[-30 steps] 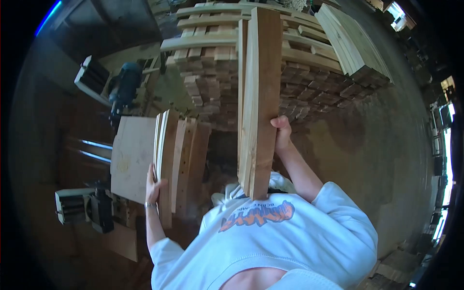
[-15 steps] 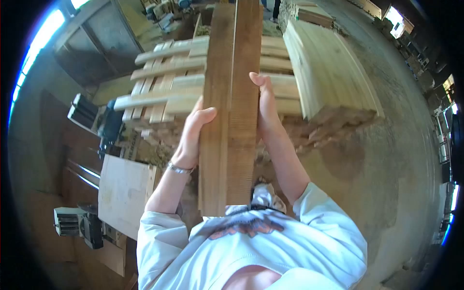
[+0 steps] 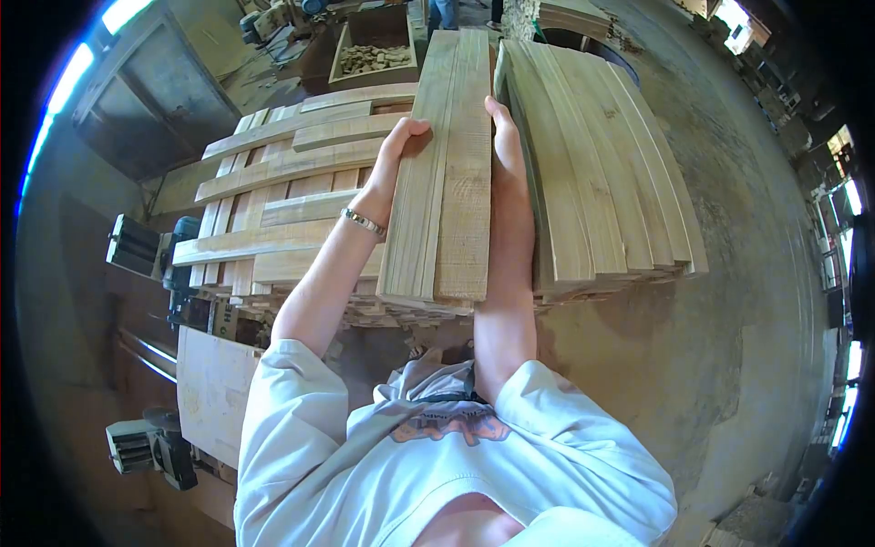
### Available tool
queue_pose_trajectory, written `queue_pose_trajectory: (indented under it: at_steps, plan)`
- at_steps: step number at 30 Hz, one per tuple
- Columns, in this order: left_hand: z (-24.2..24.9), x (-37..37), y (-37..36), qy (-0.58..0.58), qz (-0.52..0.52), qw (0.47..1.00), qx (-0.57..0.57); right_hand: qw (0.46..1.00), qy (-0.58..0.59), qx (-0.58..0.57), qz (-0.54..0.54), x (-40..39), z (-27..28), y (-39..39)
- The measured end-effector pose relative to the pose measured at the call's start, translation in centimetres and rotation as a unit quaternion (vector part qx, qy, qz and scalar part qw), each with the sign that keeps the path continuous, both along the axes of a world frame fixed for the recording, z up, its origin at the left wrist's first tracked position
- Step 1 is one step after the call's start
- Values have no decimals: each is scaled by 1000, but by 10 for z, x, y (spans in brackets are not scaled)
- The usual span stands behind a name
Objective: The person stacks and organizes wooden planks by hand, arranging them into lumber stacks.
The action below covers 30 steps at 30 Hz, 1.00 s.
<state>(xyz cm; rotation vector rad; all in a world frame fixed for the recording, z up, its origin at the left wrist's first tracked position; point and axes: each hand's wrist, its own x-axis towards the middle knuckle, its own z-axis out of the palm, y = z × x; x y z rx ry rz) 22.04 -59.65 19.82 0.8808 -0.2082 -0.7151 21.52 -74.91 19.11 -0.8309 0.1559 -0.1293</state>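
Both arms reach forward around a bundle of long wooden boards point(image 3: 447, 182), which lie side by side. My left hand point(image 3: 401, 144) presses on the bundle's left side, its thumb over the top edge. On the opposite side my right hand point(image 3: 503, 128) grips, mostly hidden behind the boards apart from the thumb and the back of the hand. Just right of the bundle is a row of similar boards point(image 3: 597, 173), close beside my right forearm. Left of it lie spaced crosswise slats point(image 3: 273, 182) over a wood stack. Whether the bundle rests on the stack cannot be made out.
A wooden bin of offcuts point(image 3: 374, 56) stands beyond the stack. At left are a pale panel point(image 3: 217, 392) and machine motors point(image 3: 150, 451). Another person's legs point(image 3: 443, 16) show at the far side. Concrete floor point(image 3: 674, 365) runs along the right.
The bundle has moved forward, away from my body, to beside the right-hand row of boards. My arms are stretched out further, both hands still on it.
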Motion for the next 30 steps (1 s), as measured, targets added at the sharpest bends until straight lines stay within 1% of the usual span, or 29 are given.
queue_pose_trajectory:
  at_steps: [2,3,4,5,6,8,9,10,11,12,13,15,16,17,18,19,20,21,22,23,24,25,26,27,28,30]
  plan:
    - [-4,10,-7,-20,86,993,73,998,-16,-25,-52,37,-39,-17]
    - [-5,18,-1,-14,83,994,74,998,-10,-25,-54,34,-41,-22]
    - [-3,29,11,-186,73,923,330,985,-18,-141,-96,35,-46,-30]
    - [3,33,18,-343,53,758,552,957,-27,-252,-139,33,-45,-30]
    - [7,32,19,-342,50,758,553,957,-24,-251,-140,31,-43,-29]
    - [18,17,19,-296,11,831,471,940,28,-314,-130,10,-21,-20]
    - [5,25,24,-281,-5,851,443,942,44,-323,-85,5,-19,-25]
    - [-14,28,23,-284,-8,851,442,950,15,-291,-112,-7,-13,-18]
    - [-37,30,22,-269,48,901,338,929,-10,-336,-154,-40,9,-1]
    - [-55,32,22,-249,104,936,226,903,-30,-380,-199,-74,34,17]
    - [-68,32,26,-227,70,953,190,887,-73,-404,-210,-111,46,31]
    - [-48,-1,17,-189,65,974,109,813,-148,-519,-216,-185,64,23]
    - [-27,-19,12,-186,81,974,100,738,-220,-599,-219,-221,64,-14]
    - [-37,-15,14,-181,89,975,94,695,-203,-651,-229,-234,83,-48]
    - [-54,-9,20,-206,66,969,115,648,-186,-699,-238,-247,102,-82]
    - [-61,-5,24,-237,40,961,139,637,-83,-718,-268,-242,132,-114]
    - [-61,-8,26,-237,43,960,139,613,-9,-758,-223,-227,130,-163]
    - [-63,-12,25,-149,30,983,99,582,63,-792,-174,-206,117,-219]
    - [-63,-15,21,-108,30,991,74,682,127,-706,-141,-189,84,-276]
    - [-63,-18,17,-66,31,996,48,755,154,-631,-83,-174,48,-322]
    - [-63,-21,14,-23,35,999,23,801,149,-580,26,-163,30,-325]
    - [-64,-19,6,-36,43,998,-6,772,161,-614,7,-164,46,-286]
    - [-64,-19,1,-46,51,997,-31,788,121,-603,32,-160,49,-284]
    - [-58,-23,-12,-31,52,996,-66,801,123,-584,50,-157,53,-281]
    - [-55,-34,-23,-21,64,996,-62,813,131,-563,72,-158,54,-281]
    - [-45,-33,-43,-75,151,985,44,812,117,-567,74,-155,48,-286]
